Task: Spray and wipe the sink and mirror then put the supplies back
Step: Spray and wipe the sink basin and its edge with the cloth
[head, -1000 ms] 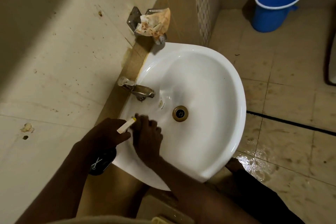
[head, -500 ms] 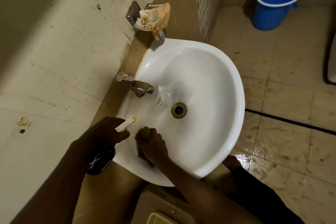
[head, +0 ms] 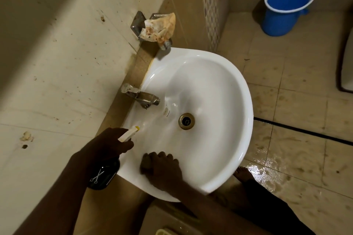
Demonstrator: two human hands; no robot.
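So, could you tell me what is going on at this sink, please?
A person is cleaning the white sink. The left hand grips a dark spray bottle, its nozzle aimed into the basin. The right hand presses something dark, probably a cloth, against the near inner wall. The tap shows no running water. A blue bucket stands on the floor.

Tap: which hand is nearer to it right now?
Left. The left hand, holding the spray bottle, sits just below the tap at the sink rim. The right hand is lower still, wiping the near side of the basin.
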